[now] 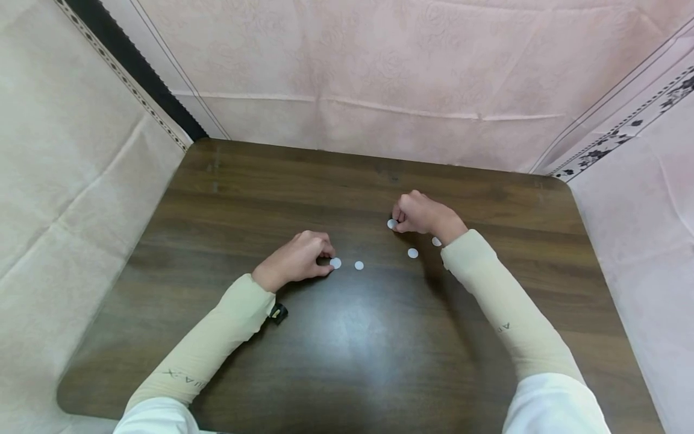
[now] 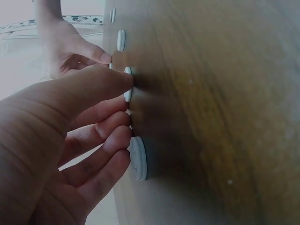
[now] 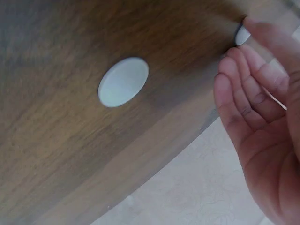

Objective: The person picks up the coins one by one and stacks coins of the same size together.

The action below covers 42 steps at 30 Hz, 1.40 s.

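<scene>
My left hand (image 1: 299,258) pinches a small white round disc (image 1: 336,263) between thumb and fingers at the tabletop. In the left wrist view the thumb tip overlaps that thin disc (image 2: 127,96), with the other fingers curled beside it. Further back and to the right, my right hand (image 1: 425,216) pinches another white disc (image 1: 391,223) by its edges. That disc (image 3: 242,36) shows between thumb and fingertips in the right wrist view. A loose white disc (image 1: 359,265) lies just right of the left hand.
Two more white discs lie flat near the right wrist: one disc (image 1: 412,253) in front, another disc (image 1: 436,242) partly under the sleeve's edge. The brown wooden table (image 1: 347,355) has rounded corners. Pale patterned cloth (image 1: 379,66) hangs around it.
</scene>
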Tool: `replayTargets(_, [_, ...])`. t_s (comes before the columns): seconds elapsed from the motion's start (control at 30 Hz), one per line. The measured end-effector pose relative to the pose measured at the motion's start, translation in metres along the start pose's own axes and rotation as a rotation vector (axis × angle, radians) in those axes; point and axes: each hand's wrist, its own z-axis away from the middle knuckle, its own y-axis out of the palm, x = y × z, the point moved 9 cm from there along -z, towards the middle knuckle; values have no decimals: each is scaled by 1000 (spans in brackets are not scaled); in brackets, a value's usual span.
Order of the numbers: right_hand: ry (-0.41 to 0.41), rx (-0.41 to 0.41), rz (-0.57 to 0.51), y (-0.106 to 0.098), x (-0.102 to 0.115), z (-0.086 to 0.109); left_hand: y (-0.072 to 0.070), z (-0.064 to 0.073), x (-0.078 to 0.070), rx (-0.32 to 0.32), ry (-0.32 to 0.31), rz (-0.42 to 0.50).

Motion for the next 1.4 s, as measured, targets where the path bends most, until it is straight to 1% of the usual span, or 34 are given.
replayTargets(0.27, [56, 46, 33, 5, -5, -7, 3, -1, 1, 11, -13, 1])
replayTargets(0.4, [37, 54, 42, 4, -1, -8, 4, -1, 1, 14, -11, 3])
replayTargets(0.5, [21, 57, 25, 2, 2, -9, 3, -1, 2, 13, -16, 5])
replayTargets(0.6, [31, 56, 6, -1, 3, -10, 2, -1, 3, 11, -22, 7])
replayTargets(0.7, [37, 48, 9, -2, 2, -11, 1, -2, 2, 13, -24, 3])
replayTargets(0.9, [8, 43, 69, 5, 4, -13, 0, -2, -1, 17, -23, 1])
replayTargets(1.1, [-1, 7, 137, 6, 4, -11, 1, -2, -1, 15, -9, -6])
replayTargets(1.3, [9, 17, 131, 6, 8, -8, 1, -2, 0, 22, -20, 6])
replayTargets(1.4, [-12, 13, 123, 6, 14, -5, 1, -2, 1, 24, -31, 14])
